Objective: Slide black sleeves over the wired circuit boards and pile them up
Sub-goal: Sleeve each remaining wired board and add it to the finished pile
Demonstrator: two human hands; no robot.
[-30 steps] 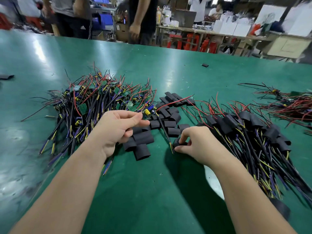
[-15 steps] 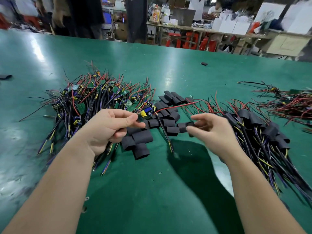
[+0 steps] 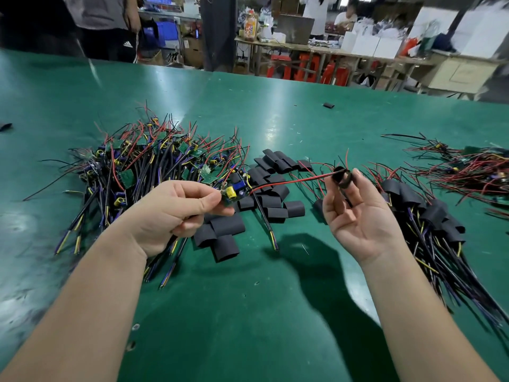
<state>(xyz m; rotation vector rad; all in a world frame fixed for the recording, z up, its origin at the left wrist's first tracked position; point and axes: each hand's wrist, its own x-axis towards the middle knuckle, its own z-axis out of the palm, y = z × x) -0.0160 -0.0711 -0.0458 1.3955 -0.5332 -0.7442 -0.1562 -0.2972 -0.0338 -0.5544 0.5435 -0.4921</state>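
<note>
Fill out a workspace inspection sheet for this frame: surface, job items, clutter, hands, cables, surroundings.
Surface: green table, glossy and scuffed.
Job's things: bare boards pile on the left; loose sleeves in the centre; sleeved pile on the right.
Clutter: stray sleeve far across the table; wire tangle at far right.
Grippers: left hand pinches a circuit board; right hand holds a black sleeve at its fingertips.
Cables: red lead runs from the held board to the sleeve's mouth.
Surroundings: people and cluttered benches beyond the table.
</note>
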